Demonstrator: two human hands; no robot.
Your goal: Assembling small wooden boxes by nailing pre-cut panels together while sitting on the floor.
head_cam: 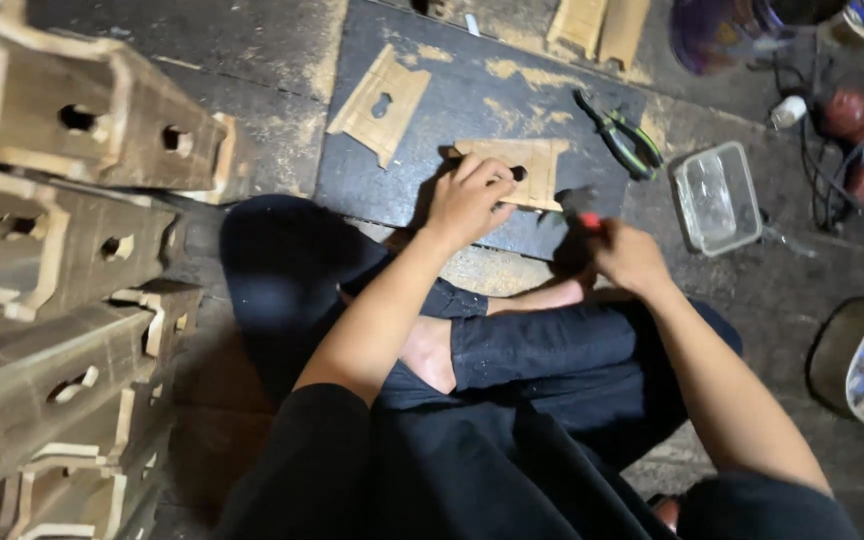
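While left hand [469, 198] presses flat on a notched wooden piece [524, 170], right hand [624, 255] fist-grips a blurry red-tipped tool [580, 212], pliers [620, 135] nearby on dark board [472, 100].

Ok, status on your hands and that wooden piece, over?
Left hand pressing the wooden cutout panel flat on the dark board. Right hand gripping a red-handled tool, blurred, at its edge. Pliers lie beyond, apart.

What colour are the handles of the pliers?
Black and green pliers, clearest in the head view.
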